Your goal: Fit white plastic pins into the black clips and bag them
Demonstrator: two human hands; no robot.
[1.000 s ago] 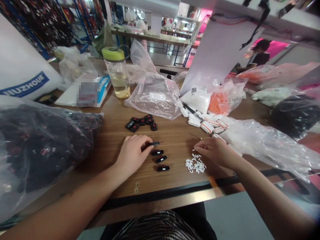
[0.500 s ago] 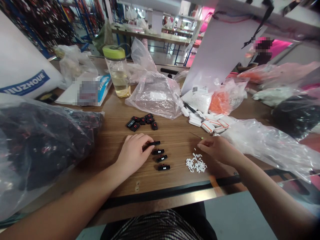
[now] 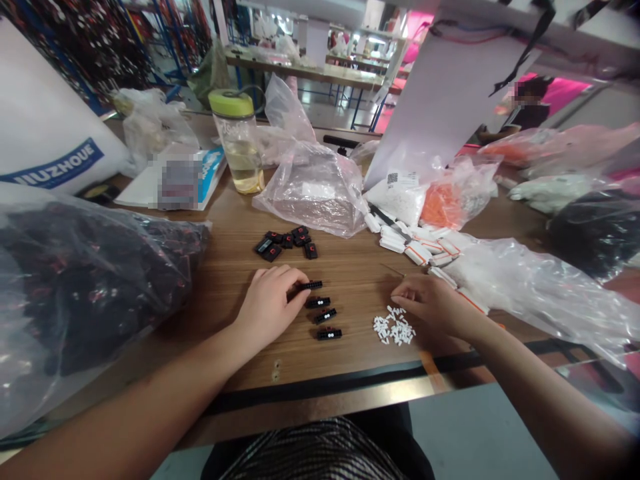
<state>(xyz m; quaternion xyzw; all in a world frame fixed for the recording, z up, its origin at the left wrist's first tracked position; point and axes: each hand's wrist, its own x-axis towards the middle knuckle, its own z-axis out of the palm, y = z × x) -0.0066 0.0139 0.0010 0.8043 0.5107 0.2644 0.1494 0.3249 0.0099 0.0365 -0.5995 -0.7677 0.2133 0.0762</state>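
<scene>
My left hand rests on the wooden table, fingers curled round the near end of a small black connector. Three more black connectors lie in a column just below it. My right hand is pinched together over the top edge of a pile of tiny white pieces, and what its fingertips hold is too small to name. A thin needle-like tool sticks out just above that hand. A loose heap of black connectors sits farther back.
A big clear bag of black parts fills the left side. Clear bags, white and orange parts, white connectors and a green-lidded bottle stand behind. More bags lie right. A person sits far back.
My right hand has drifted slightly down and left, closer to the white pile. My left hand has stayed on the black connector.
</scene>
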